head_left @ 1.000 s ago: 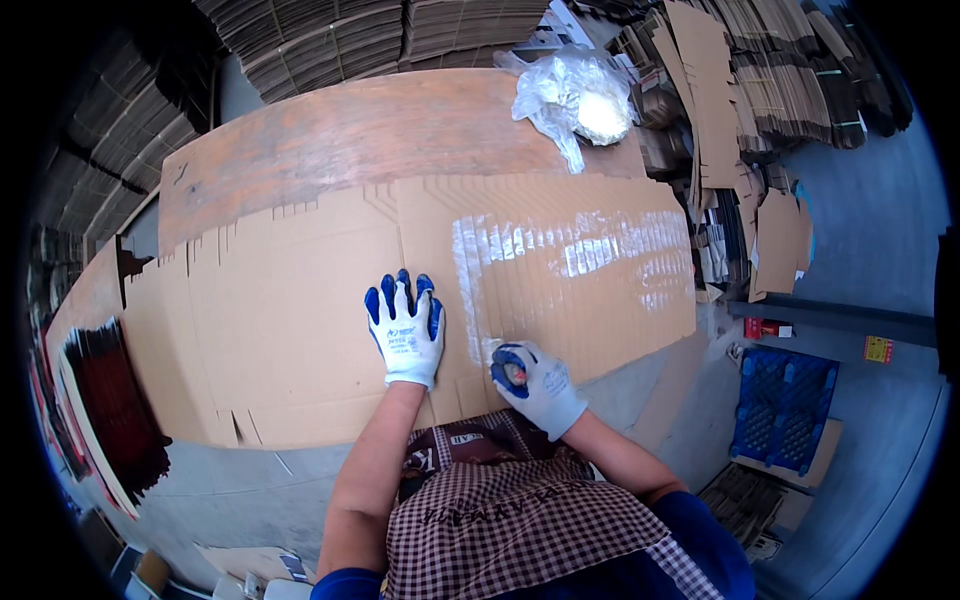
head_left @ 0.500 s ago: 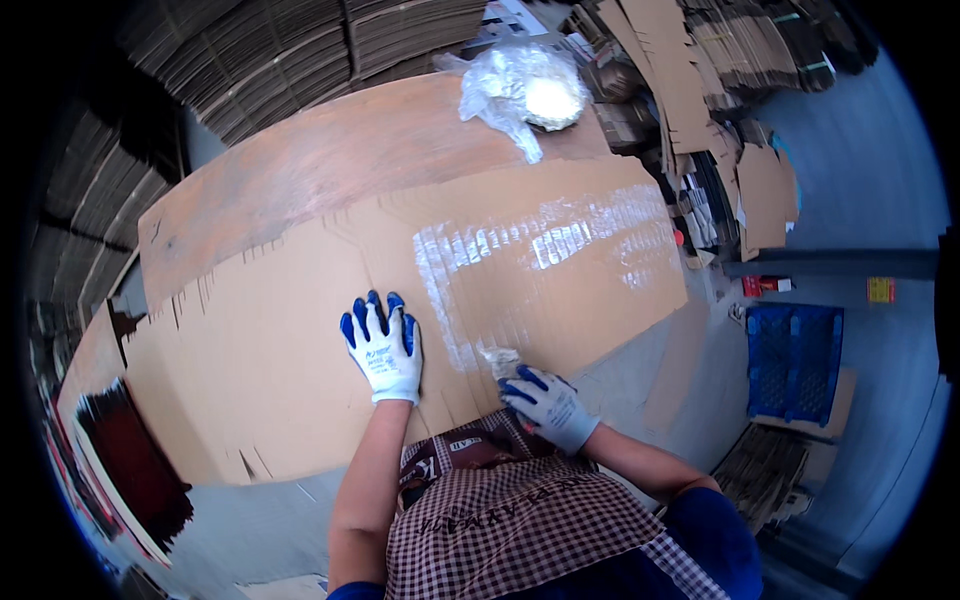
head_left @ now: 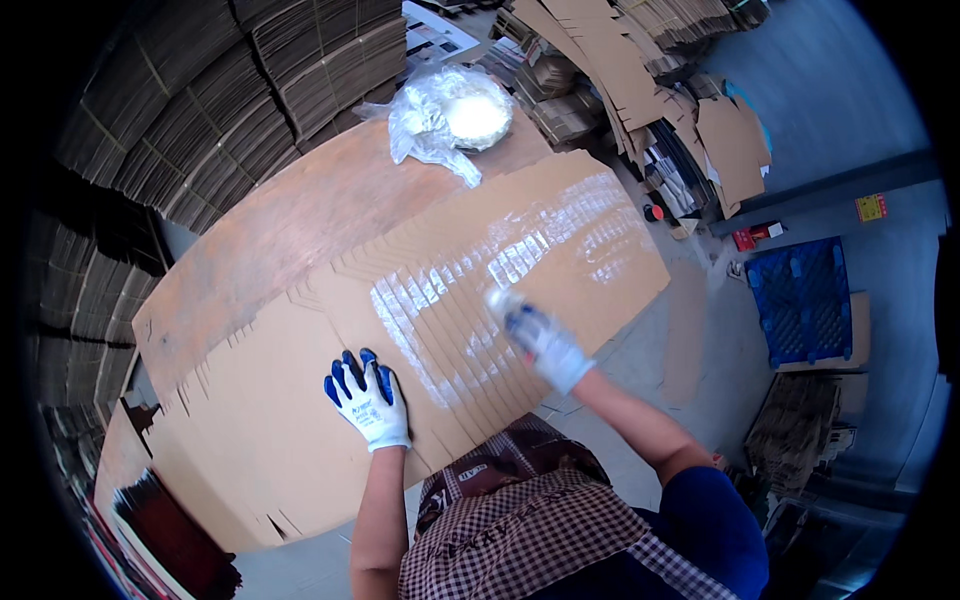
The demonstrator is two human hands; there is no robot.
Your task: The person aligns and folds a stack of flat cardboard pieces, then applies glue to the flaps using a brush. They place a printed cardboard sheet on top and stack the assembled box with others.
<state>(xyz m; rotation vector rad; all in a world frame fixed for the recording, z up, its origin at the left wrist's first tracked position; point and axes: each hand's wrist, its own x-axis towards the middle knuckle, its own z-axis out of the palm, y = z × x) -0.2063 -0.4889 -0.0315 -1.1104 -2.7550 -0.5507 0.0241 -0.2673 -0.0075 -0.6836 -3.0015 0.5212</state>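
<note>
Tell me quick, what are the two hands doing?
Left hand: open, pressed flat on the fanned cardboard sheets.
Right hand: blurred over the shiny wet strip; its grip cannot be told.

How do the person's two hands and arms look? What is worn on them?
Both hands wear the same knit work gloves: the left hand and the right hand show white backs and cuffs with blue coated fingers. The left glove has small dark print on its back. The forearms are bare; a blue short sleeve covers the right upper arm.

Single head-worn fisheye view, steeply down over the cardboard sheets (head_left: pixel 330 400), close
</note>
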